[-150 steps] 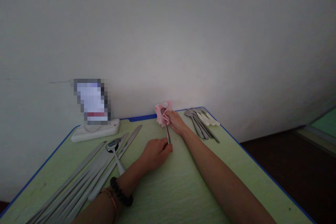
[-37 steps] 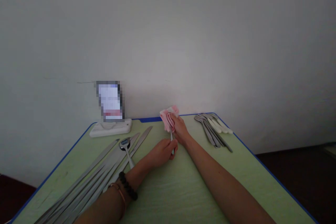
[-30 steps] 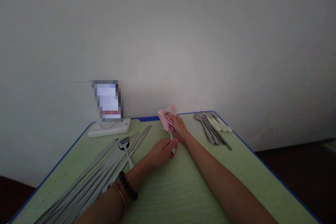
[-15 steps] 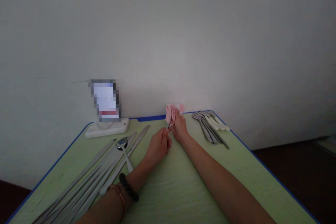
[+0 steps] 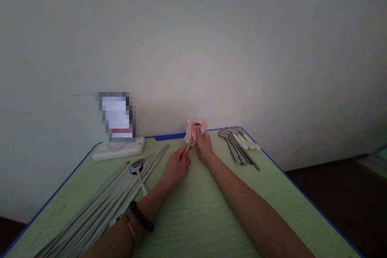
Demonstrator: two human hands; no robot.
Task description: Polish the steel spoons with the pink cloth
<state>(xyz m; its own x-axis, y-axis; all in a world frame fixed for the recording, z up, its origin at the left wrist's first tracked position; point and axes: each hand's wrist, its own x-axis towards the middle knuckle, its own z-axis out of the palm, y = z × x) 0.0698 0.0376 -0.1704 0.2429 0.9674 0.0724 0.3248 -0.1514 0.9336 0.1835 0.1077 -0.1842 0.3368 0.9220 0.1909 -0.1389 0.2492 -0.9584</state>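
My left hand [image 5: 177,165] is closed around the thin metal handle of a spoon [image 5: 189,145], near the far edge of the table. A pink and white cloth [image 5: 190,131] is wrapped about the spoon's head, and a dark rounded bit of metal peeks out at its top. My right hand [image 5: 204,146] grips the cloth, thumb on top, pressing it round the spoon. Most of the head is hidden. Left of my left forearm lies a single spoon [image 5: 137,167] on a spread of several table knives [image 5: 99,205].
Forks and spoons [image 5: 238,149], some with white handles, lie in a pile at the far right. A phone [image 5: 116,116], blurred out, leans on a white stand [image 5: 119,149] at the back left. The green table [image 5: 193,217] has a blue rim and meets the wall.
The whole view has shifted slightly, so things sit a little further left. The cloth has turned a bit, and more of the dark metal shows at its top. Both hands keep their grip.
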